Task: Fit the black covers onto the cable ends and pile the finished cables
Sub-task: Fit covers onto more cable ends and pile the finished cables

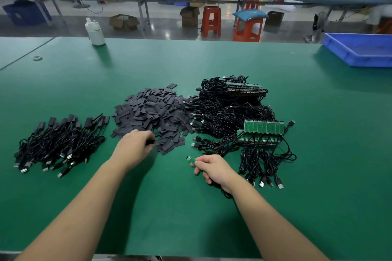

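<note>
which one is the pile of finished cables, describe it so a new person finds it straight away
On the green table, three dark heaps lie in a row ahead of the hands. The pile of finished cables is the leftmost, left of the flat black covers. Its cable ends wear black covers, while the right heap shows bare green boards.

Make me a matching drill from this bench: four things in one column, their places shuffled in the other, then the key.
1. finished cables
2. black covers
3. blue tray
4. white bottle

A. far right on the table
B. centre pile, at the left hand
C. far left edge of the table
D. near left pile

Pairs: 1-D, 2-B, 3-A, 4-C
</note>
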A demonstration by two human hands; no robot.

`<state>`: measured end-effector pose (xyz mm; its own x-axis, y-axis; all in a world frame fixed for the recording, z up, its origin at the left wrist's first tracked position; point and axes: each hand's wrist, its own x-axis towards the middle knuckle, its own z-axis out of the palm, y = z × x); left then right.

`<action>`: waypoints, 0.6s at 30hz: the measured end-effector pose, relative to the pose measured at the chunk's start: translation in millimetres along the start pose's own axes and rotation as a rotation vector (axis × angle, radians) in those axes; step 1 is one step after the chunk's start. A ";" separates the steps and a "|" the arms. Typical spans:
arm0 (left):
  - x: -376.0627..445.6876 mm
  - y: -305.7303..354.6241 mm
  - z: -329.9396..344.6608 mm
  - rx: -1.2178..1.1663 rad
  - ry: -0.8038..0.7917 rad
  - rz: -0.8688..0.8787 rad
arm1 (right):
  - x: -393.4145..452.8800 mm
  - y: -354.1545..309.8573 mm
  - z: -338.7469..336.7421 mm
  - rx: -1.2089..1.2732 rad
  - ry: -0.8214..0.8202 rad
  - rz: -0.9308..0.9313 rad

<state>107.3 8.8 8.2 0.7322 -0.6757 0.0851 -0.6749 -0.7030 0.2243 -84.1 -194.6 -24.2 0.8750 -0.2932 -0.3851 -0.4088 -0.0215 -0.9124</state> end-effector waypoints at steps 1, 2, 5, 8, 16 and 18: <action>-2.8 11.3 -0.6 -0.067 -0.006 0.037 | -0.3 -0.6 -1.5 0.002 -0.013 0.008; -5.9 22.3 0.5 -0.112 -0.023 0.086 | -0.4 -1.0 -3.4 0.008 -0.029 0.016; -16.9 49.0 11.1 -0.180 -0.071 0.214 | -1.9 -1.5 -10.4 0.036 -0.066 0.040; -25.7 59.2 23.6 -0.210 -0.095 0.252 | -2.3 -0.9 -14.1 0.068 -0.072 0.049; -37.9 67.5 33.1 -0.280 -0.023 0.273 | -5.4 -1.0 -16.2 0.053 -0.113 0.022; -38.8 68.1 31.8 -0.289 -0.011 0.275 | -5.9 -0.4 -18.0 0.049 -0.117 0.027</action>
<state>30.1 -19.9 -10.7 0.5256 -0.8335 0.1704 -0.7910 -0.4050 0.4585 -93.8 -210.0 -19.0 0.8895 -0.1794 -0.4202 -0.4215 0.0324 -0.9062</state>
